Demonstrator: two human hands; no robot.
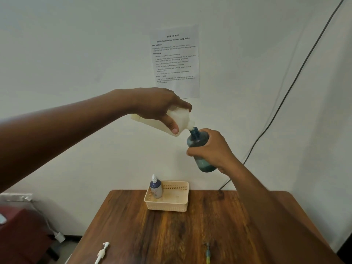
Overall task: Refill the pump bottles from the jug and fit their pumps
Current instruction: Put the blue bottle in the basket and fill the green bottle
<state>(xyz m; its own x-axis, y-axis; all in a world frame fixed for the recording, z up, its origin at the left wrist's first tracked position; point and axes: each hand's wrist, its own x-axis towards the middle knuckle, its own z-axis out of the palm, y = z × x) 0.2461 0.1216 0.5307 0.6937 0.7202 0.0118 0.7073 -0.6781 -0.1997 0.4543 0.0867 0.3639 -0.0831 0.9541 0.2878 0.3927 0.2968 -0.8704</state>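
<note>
My left hand (158,107) grips a white translucent jug (181,119), tipped so its spout touches the open mouth of a teal pump bottle (197,141). My right hand (213,151) holds that bottle by its middle, tilted, high above the wooden table (171,235). Some liquid shows in the bottle's bottom. A purple bottle (156,188) with a white pump fitted stands in the left side of a beige basket (171,203). A loose white pump (102,252) lies at the table's near left edge. A second loose pump, dark with a yellowish tube (208,253), lies near the front right.
A printed task sheet (176,60) is taped to the white wall behind. A dark cable (285,96) runs diagonally down the wall at right. A red object (21,231) and a white plug (60,236) sit on the floor at left.
</note>
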